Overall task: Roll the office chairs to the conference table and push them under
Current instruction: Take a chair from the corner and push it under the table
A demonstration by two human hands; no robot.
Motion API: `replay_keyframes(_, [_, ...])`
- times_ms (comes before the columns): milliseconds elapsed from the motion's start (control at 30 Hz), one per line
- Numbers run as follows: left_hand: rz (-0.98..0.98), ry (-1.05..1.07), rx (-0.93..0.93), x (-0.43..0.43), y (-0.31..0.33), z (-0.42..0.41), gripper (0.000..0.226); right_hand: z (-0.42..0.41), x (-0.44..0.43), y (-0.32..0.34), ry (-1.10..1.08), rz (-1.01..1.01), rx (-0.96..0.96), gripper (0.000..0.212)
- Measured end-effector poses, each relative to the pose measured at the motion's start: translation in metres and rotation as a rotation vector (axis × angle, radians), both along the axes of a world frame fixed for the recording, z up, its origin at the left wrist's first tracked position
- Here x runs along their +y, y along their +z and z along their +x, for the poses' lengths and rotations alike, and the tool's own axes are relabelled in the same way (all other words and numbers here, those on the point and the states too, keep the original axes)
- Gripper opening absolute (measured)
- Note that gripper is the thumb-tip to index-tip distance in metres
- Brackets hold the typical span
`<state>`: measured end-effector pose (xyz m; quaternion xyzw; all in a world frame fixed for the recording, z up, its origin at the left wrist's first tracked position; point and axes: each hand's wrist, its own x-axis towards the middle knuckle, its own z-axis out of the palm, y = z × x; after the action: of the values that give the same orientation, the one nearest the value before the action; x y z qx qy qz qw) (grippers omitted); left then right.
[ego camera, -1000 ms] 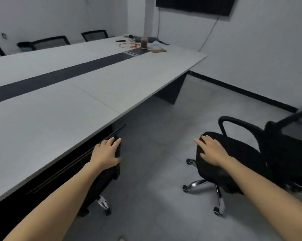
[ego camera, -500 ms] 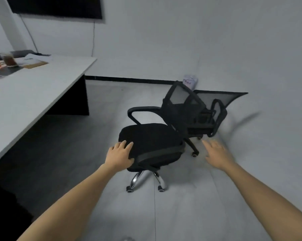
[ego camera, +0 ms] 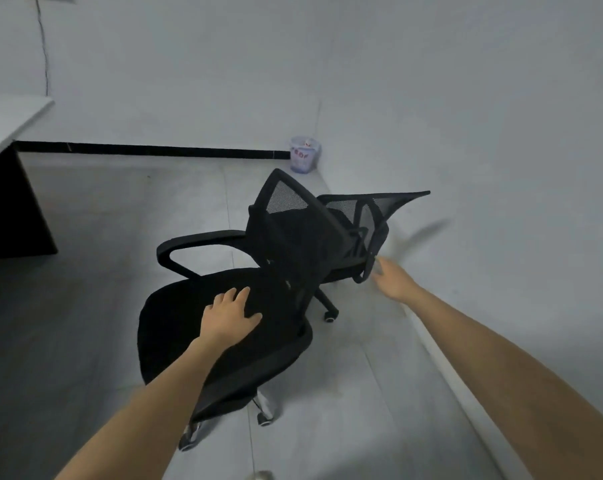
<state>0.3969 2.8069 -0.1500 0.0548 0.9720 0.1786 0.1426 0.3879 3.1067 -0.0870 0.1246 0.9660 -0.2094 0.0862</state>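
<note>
The near office chair (ego camera: 196, 327) stands on the grey floor (ego camera: 85, 341) in front of me, well apart from the table (ego camera: 5, 119), whose white corner and dark end panel show at the far left edge. Its black seat faces me, its mesh back rises on the far side, and one curved armrest (ego camera: 189, 245) loops out to the left. Chrome legs and castors show under the seat's near edge.

My left hand (ego camera: 229, 315) lies flat on that seat, palm down, fingers spread and open, gripping nothing.

Just behind the first chair's back, a second office chair (ego camera: 359, 223) stands close against the wall, its mesh back tipped so the top edge points right. The two chairs overlap from where I look; I cannot tell if they touch.

My right hand (ego camera: 393, 280) is stretched out toward the second chair's near armrest (ego camera: 369, 271), just beside it. The hand is blurred, fingers extended and open, and I cannot tell if the fingertips meet the armrest.

Farther off, a small pale bin (ego camera: 305, 154) sits on the floor in the corner, against the wall's black baseboard (ego camera: 154, 149).
</note>
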Motion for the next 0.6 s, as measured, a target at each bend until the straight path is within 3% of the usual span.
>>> replay_keyframes(200, [0.075,0.144,-0.052,-0.007,-0.009,-0.081,0.067,-0.124,-0.014,-0.002,-0.17,-0.186,-0.052,0.044])
replay_keyframes(333, [0.093,0.192,-0.059,-0.01,-0.01,-0.1,0.065,-0.151,-0.014,-0.018,-0.269,-0.33,-0.065,0.026])
replay_keyframes(433, [0.084,0.207,-0.063,-0.006,-0.009,-0.107,0.064,-0.153,-0.007,-0.025,-0.402,-0.471,0.003,0.032])
replay_keyframes(600, [0.128,0.249,-0.104,0.021,-0.001,-0.11,0.062,-0.137,0.002,-0.011,-0.243,-0.597,-0.124,0.024])
